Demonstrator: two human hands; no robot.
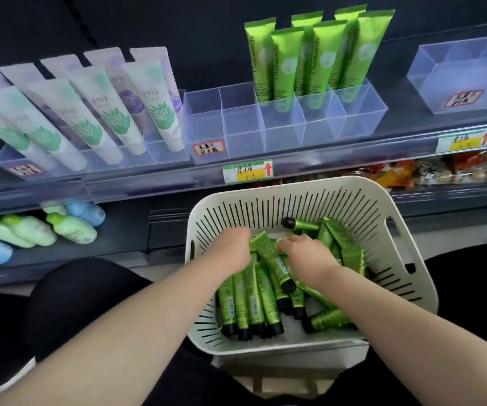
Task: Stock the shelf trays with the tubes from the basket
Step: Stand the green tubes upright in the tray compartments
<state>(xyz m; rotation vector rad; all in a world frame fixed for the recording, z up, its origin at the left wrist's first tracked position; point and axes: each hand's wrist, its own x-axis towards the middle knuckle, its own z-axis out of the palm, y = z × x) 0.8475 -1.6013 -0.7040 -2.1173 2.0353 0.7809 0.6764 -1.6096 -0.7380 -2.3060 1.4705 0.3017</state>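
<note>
A white slotted basket [406, 230] in front of me holds several green tubes with black caps [254, 306]. Both my hands are down inside it. My left hand [232, 249] lies knuckles-up on the pile with its fingers curled into the tubes. My right hand [303, 256] has its fingers curled round a green tube [271, 256] that lies slanted on top. On the shelf above, a clear divided tray [236, 124] has several green tubes [318, 60] standing in its right compartments; its two left compartments hold nothing.
Left of the clear tray stands a tray of white and purple tubes [96, 112]. Another clear tray [465, 71] sits at the right. Green and blue bottles [46, 227] lie on the lower shelf at left. Price labels [248, 171] hang on the shelf edge.
</note>
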